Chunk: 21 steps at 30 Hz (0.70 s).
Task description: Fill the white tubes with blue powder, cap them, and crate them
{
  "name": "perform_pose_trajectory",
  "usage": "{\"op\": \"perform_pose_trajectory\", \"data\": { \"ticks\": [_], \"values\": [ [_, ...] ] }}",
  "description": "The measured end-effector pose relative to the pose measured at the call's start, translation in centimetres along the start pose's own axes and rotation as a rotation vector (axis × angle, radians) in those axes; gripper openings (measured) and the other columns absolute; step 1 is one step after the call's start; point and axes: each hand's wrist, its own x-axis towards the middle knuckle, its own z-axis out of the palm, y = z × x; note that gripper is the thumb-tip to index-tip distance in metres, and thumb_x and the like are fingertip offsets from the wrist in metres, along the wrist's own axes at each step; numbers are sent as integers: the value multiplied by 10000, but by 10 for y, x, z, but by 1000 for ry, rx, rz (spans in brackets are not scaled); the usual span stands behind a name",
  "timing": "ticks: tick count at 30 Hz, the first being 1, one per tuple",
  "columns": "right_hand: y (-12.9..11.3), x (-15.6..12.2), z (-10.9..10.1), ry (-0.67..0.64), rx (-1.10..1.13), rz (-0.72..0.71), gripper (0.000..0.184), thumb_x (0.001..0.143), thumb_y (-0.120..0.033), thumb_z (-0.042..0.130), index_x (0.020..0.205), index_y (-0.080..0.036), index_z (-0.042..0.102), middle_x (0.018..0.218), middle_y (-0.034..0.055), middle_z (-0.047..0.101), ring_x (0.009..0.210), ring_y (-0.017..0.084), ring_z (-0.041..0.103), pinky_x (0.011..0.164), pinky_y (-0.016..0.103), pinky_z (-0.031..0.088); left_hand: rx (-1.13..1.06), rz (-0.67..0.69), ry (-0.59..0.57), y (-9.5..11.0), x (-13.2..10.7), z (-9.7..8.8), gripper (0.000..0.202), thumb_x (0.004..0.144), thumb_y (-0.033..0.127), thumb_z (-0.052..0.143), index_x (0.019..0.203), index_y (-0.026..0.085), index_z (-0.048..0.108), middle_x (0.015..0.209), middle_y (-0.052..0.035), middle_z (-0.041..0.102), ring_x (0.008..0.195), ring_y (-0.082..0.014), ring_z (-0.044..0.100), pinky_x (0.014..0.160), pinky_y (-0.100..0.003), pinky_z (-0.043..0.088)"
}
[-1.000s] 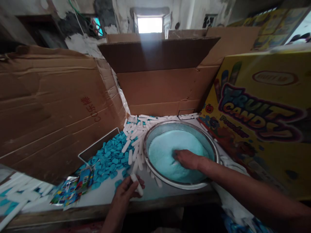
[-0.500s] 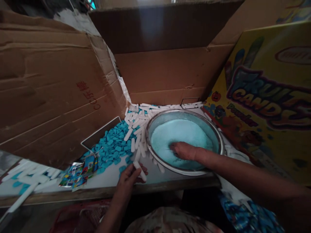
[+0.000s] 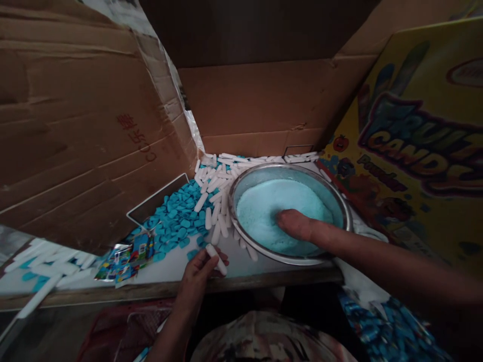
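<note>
At the table's front edge, my left hand [image 3: 206,265] pinches a small white tube [image 3: 216,259] between thumb and fingers. My right hand [image 3: 296,224] reaches into a round metal basin [image 3: 349,226], its fingertips sunk in pale blue powder [image 3: 260,201]. What those fingers hold, if anything, is hidden by the powder and blur. Loose white tubes [image 3: 216,234] lie between my left hand and the basin. Beyond my left hand spreads a heap of flat blue caps [image 3: 177,213].
Cardboard walls [image 3: 256,105] enclose the back and left. A yellow printed candy box [image 3: 422,151] leans at the right. Colourful wrappers [image 3: 124,259] and more white tubes [image 3: 49,261] lie at the left. Blue packets [image 3: 396,327] fill the lower right, below the table; a red basket [image 3: 109,327] sits lower left.
My right hand has shifted slightly right within the powder, its fingers now deeper in it. My left hand keeps the white tube in about the same place. The view has tilted down a little.
</note>
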Motion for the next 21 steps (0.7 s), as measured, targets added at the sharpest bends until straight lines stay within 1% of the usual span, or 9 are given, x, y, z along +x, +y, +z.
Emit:
{"op": "perform_pose_trajectory", "data": {
  "ticks": [3,6,9,12,15,16,18,21],
  "values": [
    [-18,8,2,25,84,-8,233,763,-13,446,683,-107,644,764,122,668,711,178,593,658,269,412,26,11,56,3,-7,5,330,603,386,689,826,157,606,763,-47,675,692,-193,621,523,-230,462],
    [-30,15,-1,72,198,-3,198,742,-39,476,708,-118,654,774,108,676,704,185,589,651,267,412,41,26,77,5,-13,7,334,603,387,687,834,160,606,771,-49,676,686,-191,617,525,-227,448],
    [-30,17,-6,120,272,3,169,724,-76,508,776,-119,663,776,81,679,694,181,594,642,251,419,38,54,100,4,-14,5,350,602,405,684,839,158,612,768,-49,676,676,-187,612,522,-225,439],
    [-23,14,-10,138,310,13,208,717,-87,506,846,-136,662,793,46,683,677,161,599,635,228,428,22,28,112,0,-11,1,384,563,415,709,831,155,620,755,-55,681,672,-196,615,524,-234,444],
    [-18,10,-12,149,322,12,244,722,-80,496,897,-138,655,880,53,681,770,169,611,697,229,436,4,7,123,-3,-8,0,402,527,397,738,827,154,627,739,-56,684,701,-212,623,554,-249,460],
    [-16,9,-13,153,313,4,253,725,-77,494,915,-136,650,913,60,677,813,174,609,725,231,435,-2,6,124,-4,-8,0,404,520,391,744,826,153,628,736,-55,684,708,-215,625,564,-254,464],
    [-11,5,-15,146,219,-15,265,737,-75,484,940,-138,641,962,72,664,868,181,603,753,237,432,-24,4,126,-4,-9,0,404,516,376,750,830,154,628,737,-50,684,714,-215,625,569,-255,468],
    [-5,1,-14,97,15,-6,246,723,-37,470,863,-118,656,894,113,668,797,203,617,686,258,443,-56,-3,114,-4,-11,1,371,531,344,749,828,160,625,739,-38,686,707,-195,620,564,-236,462]
  ]
}}
